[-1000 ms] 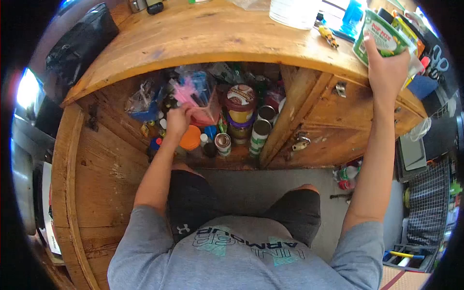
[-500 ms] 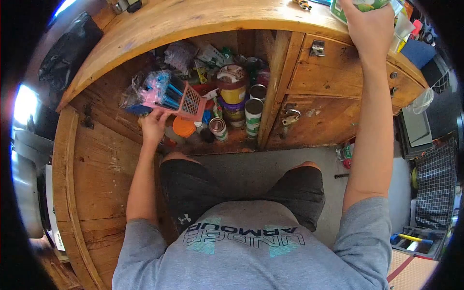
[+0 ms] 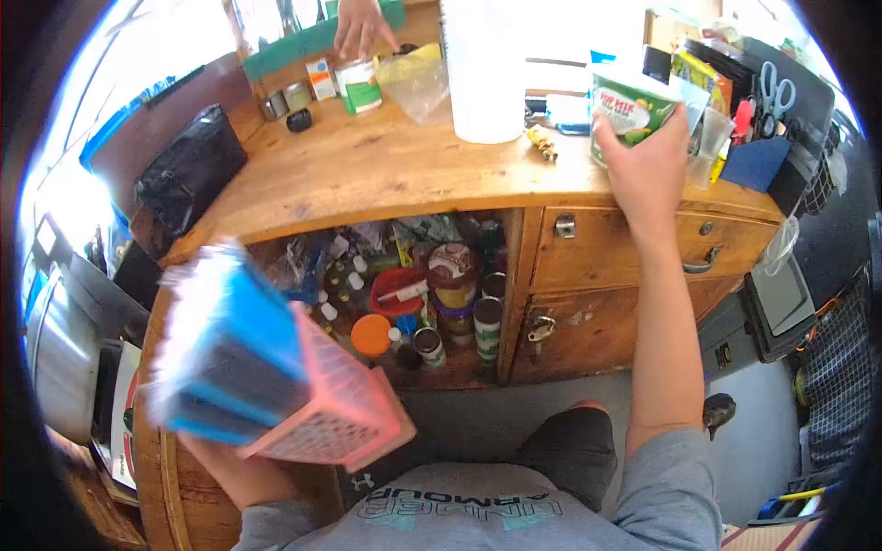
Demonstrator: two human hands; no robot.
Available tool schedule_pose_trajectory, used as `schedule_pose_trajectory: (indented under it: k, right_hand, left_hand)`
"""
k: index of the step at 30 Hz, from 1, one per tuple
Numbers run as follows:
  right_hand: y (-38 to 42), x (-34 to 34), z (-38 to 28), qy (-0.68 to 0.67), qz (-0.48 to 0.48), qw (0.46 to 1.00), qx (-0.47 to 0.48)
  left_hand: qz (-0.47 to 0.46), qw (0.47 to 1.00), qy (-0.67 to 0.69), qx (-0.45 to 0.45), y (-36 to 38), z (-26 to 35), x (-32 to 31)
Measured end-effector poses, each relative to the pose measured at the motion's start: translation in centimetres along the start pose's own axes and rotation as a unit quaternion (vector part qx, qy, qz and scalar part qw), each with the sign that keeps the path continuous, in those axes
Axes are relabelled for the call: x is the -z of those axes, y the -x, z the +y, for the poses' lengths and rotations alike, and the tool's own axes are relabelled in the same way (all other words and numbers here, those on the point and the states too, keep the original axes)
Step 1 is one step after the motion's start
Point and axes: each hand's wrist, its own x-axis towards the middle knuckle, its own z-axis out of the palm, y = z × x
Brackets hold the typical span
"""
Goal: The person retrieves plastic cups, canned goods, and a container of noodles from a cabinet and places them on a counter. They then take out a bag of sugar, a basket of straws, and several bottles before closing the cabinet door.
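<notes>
My left hand [image 3: 225, 464] holds up a pink plastic basket [image 3: 335, 418] in front of the cabinet; the basket hides the fingers. The basket is tilted and packed with blue and dark items [image 3: 239, 354], blurred by motion, with clear plastic at the far end. On the right part of the countertop, my right hand [image 3: 648, 170] grips a green and white tub [image 3: 634, 106] with the thumb on its near side and fingers around the right. A small yellow and black item [image 3: 542, 142] lies left of the tub.
Jars, cans and an orange lid [image 3: 371, 335] fill the open cabinet [image 3: 510, 303]. A white cylinder [image 3: 482, 73] stands on the wooden countertop [image 3: 367, 174]. Another person's hand [image 3: 361, 28] hovers above a green-white can [image 3: 360, 87]. A black pouch [image 3: 191, 170] lies left.
The basket has come out of the cabinet, toward me and leftward, in my left hand. My view has tilted up, showing more countertop. My right hand stays on the tub.
</notes>
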Motion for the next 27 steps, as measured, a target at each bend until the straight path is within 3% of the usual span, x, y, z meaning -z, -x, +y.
schedule_pose_trajectory:
  k: [4,6,7,9,10,14,24,27]
  right_hand:
    - [0.0,0.7,-0.5,-0.006,-0.011,1.000,-0.016]
    - [0.0,0.8,-0.6,-0.019,-0.028,0.999,-0.023]
    - [0.0,0.8,-0.6,-0.020,-0.023,0.999,-0.022]
    - [0.1,0.7,-0.6,0.011,-0.021,0.999,-0.033]
    - [0.1,0.8,-0.6,0.001,-0.020,0.999,-0.026]
    - [0.1,0.9,-0.8,0.001,-0.010,1.000,-0.014]
    - [0.1,1.0,-1.0,-0.018,-0.012,1.000,-0.021]
    - [0.2,0.7,-0.8,0.012,-0.005,1.000,-0.020]
  left_hand:
    - [0.079,0.996,0.040,0.008,-6.5,3.0,2.0]
    - [0.118,0.991,0.059,0.014,-9.2,0.1,8.1]
    - [0.137,0.988,0.069,0.017,-10.4,2.9,6.6]
    - [-0.017,0.984,-0.171,0.036,-17.1,2.6,6.5]
    - [-0.054,0.995,-0.076,0.029,-19.8,5.4,2.8]
    - [-0.094,0.976,-0.198,-0.013,-26.4,2.7,-2.8]
    - [-0.169,0.962,-0.191,0.093,-30.6,-1.2,-7.6]
    - [-0.140,0.969,-0.186,0.082,-31.5,-4.0,-9.2]
